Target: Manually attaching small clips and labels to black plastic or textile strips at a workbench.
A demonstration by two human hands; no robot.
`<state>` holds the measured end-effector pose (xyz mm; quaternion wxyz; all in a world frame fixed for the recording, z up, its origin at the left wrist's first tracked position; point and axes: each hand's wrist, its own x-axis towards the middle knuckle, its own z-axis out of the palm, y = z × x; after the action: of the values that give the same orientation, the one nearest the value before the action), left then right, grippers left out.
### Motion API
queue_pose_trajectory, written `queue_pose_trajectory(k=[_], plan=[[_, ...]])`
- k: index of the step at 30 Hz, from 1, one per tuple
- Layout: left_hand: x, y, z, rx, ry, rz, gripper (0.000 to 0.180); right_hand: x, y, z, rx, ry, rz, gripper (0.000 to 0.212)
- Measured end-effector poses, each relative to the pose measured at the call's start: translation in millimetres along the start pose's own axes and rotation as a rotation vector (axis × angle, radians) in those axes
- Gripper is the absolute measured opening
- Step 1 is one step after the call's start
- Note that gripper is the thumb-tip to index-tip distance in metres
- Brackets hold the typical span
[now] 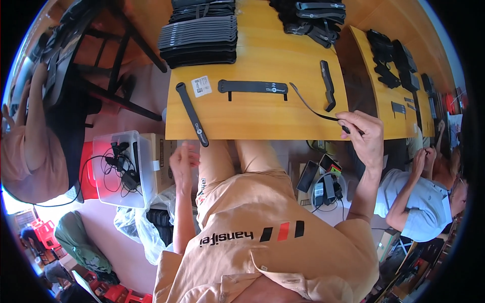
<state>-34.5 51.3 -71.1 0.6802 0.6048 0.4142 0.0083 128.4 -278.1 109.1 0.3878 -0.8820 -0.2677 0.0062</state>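
My right hand [362,135] is closed on one end of a thin black strap [316,112], just above the table's right front edge. The strap's free end curves away to the far left. My left hand [184,160] hangs just off the front edge, fingers loosely apart, holding nothing I can see. Closest to it is a dark grey strap [192,113] with a rounded end, slanting over the table edge. A wider dark grey strap [252,86] lies flat across the middle, two short black tabs below it. Another dark strap [327,86] stands bent on its edge at right.
Piles of dark straps [199,38] and more straps [316,20] sit at the back of the yellow table [273,121]. A white label sheet [201,86] lies at left. Below stand a clear bin [121,177] with cables and a round container [328,189]. People sit at both sides.
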Motion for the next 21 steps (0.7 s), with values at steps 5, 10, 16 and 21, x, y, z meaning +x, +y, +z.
queue_pose_trajectory(k=[5, 10, 16, 21], plan=[[-37.7, 58.4, 33.3, 0.032, 0.042, 0.675, 0.029, 0.6, -6.0, 16.5, 0.066, -0.101, -0.152, 0.016], [-59.3, 105.4, 104.1, 0.277, -0.233, 1.132, 0.034, 3.4, -26.2, 64.7, 0.363, -0.267, -0.196, 0.013], [-28.0, 85.9, 100.7, 0.105, -0.845, 0.186, 0.017, 5.8, 10.4, 89.1, 0.635, -0.186, 0.105, 0.015], [10.8, 78.4, 59.6, 0.285, -0.822, 0.218, 0.012, 7.1, 55.6, 104.9, 0.731, -0.163, 0.458, 0.02]])
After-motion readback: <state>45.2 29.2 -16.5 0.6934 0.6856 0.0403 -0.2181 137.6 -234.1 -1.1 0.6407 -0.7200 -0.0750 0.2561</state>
